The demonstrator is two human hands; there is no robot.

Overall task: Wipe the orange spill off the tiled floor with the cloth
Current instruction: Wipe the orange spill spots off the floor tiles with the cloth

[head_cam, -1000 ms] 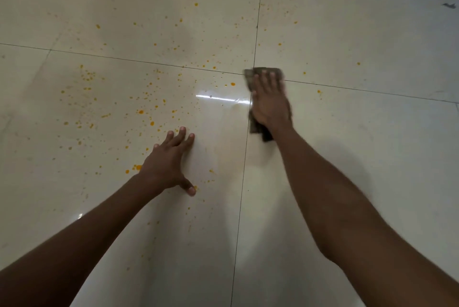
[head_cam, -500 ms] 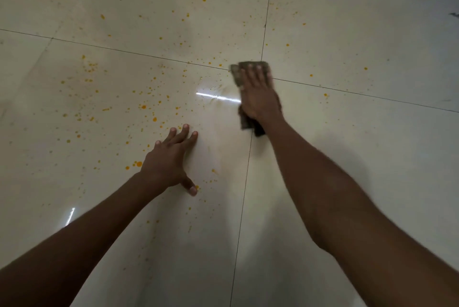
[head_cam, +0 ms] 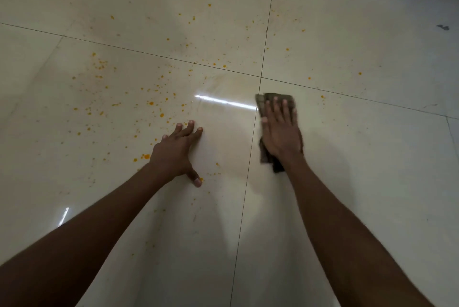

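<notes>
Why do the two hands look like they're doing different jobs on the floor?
The right hand presses flat on the dark cloth; the left hand rests bare on the tile, with no cloth. The left hand's fingers spread wide among the orange drops; the right hand's fingers lie closer together on a tile with only a few drops. Both are palm-down on the floor with arms stretched forward.

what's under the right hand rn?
The right hand lies flat on a dark cloth pressed to the tiled floor. Cloth edges show past the fingertips and by the wrist. Any orange spots beneath it are hidden.
</notes>
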